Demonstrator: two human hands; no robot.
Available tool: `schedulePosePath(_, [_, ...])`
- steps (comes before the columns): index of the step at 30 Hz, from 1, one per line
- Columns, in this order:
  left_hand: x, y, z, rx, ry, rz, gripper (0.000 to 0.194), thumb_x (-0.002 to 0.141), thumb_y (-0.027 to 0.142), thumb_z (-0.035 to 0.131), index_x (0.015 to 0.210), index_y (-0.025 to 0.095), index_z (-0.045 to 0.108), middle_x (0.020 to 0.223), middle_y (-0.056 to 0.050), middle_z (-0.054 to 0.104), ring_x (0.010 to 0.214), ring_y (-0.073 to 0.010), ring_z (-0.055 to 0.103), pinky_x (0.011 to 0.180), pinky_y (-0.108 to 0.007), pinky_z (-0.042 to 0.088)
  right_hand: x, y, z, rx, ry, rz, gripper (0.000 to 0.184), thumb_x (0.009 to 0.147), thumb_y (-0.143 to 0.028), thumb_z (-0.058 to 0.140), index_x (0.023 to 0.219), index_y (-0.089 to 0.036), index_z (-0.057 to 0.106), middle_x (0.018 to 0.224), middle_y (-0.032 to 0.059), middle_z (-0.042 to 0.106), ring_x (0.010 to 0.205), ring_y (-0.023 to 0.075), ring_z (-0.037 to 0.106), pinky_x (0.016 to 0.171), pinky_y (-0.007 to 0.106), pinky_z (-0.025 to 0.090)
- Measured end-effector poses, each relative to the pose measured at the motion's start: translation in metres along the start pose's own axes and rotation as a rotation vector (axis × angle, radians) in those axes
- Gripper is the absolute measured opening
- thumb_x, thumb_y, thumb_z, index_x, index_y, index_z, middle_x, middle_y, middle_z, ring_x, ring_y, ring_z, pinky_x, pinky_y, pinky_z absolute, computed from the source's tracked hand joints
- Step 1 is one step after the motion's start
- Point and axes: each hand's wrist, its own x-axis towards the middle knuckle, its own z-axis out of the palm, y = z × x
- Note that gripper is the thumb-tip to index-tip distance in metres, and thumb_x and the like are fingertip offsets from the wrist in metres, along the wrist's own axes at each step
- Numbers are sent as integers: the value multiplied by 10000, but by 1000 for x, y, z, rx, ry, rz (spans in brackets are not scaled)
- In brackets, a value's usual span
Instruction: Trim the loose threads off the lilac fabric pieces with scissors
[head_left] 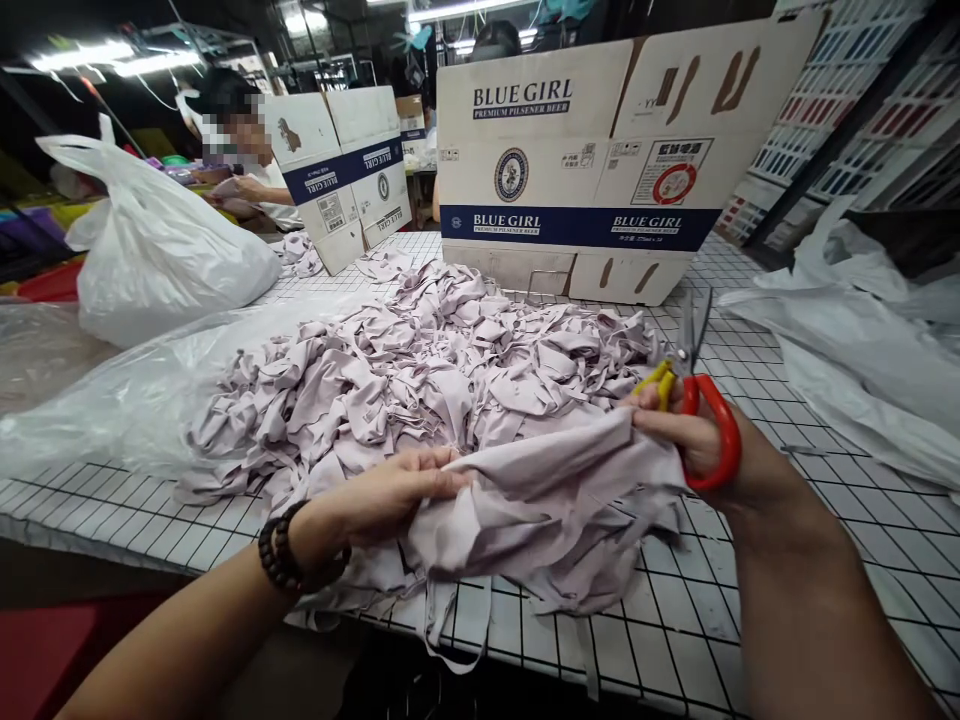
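Between my two hands a pale pinkish fabric piece [540, 490] is stretched, with straps hanging toward the table edge. My left hand [409, 485], a dark beaded bracelet at its wrist, pinches the piece's left end. At the other end, the fingertips of my right hand [694, 440] grip the fabric. That same hand carries scissors [716, 430] with one red handle and one yellow one, blades pointing up and apart. Behind and beneath lies a large heap of similar fabric pieces [442, 350], its lower part hidden by the held piece.
Flattened beer cartons [555, 150] stand upright behind the heap. A full white plastic bag [165, 240] and clear plastic sheeting [127, 390] are at the left, more white plastic [847, 310] at the right. The table [750, 570] has a grid cover. Another person sits at the back left.
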Motion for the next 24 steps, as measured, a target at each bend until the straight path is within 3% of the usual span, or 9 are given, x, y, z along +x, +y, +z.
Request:
schedulePosePath(3, [-11,-17,27,-217,21,-11,282,675,247,806,874,98,674,716,-31,673,558,-87,585,560,-179,484,15,-12,26,-67,-151,-17,131,653,-232,726,641,-192,602,755,-5,658,632,121,593,589,253,430])
schedulePosePath(6, [-10,-33,48,-391,127,84,269,703,234,769,903,69,695,783,-86,712,630,-124,627,620,-202,518,15,-11,46,-184,-131,-55,177,656,-211,785,731,-197,625,737,-23,643,611,113,551,562,247,386])
schedulePosePath(9, [-2,-44,56,-529,223,124,246,776,257,656,923,64,695,886,-129,724,737,-178,665,677,-246,544,-10,4,50,-301,-235,20,272,641,-331,830,695,-208,593,583,-36,589,523,127,488,481,252,347])
schedulePosePath(11, [3,-48,57,-597,216,135,251,804,284,585,936,94,682,927,-127,718,819,-211,675,706,-276,552,-35,18,47,-264,-458,166,311,668,-414,806,693,-202,580,598,-22,596,530,136,508,482,253,384])
schedulePosePath(13, [7,-50,58,-621,164,160,246,802,291,563,964,132,659,948,-109,707,867,-221,670,712,-286,551,-59,33,43,-174,-530,243,382,576,-369,869,712,-207,550,601,-54,547,504,102,453,464,228,371])
schedulePosePath(16, [11,-52,63,-583,115,213,260,753,226,619,1006,169,630,983,-76,684,875,-190,656,718,-262,537,-80,48,41,-70,-312,186,405,567,-337,866,700,-219,502,607,-74,483,506,83,406,475,213,374])
schedulePosePath(19, [13,-58,69,-553,146,232,357,668,123,726,1004,174,617,1016,-48,649,796,-130,640,680,-220,513,-79,56,35,55,-82,124,304,629,-347,806,695,-223,538,673,-34,520,593,123,489,536,232,438])
schedulePosePath(21, [14,-67,72,-570,148,202,445,605,91,788,997,181,598,986,-27,630,708,-101,624,630,-212,492,-71,59,27,122,6,126,248,620,-325,786,689,-234,565,691,-22,551,644,150,548,576,244,479])
schedulePosePath(24, [18,-86,73,-512,19,88,471,577,182,845,950,173,559,964,-51,642,651,-111,611,598,-235,469,-57,63,15,113,50,122,195,600,-330,744,666,-254,577,661,-18,598,674,188,618,629,286,531])
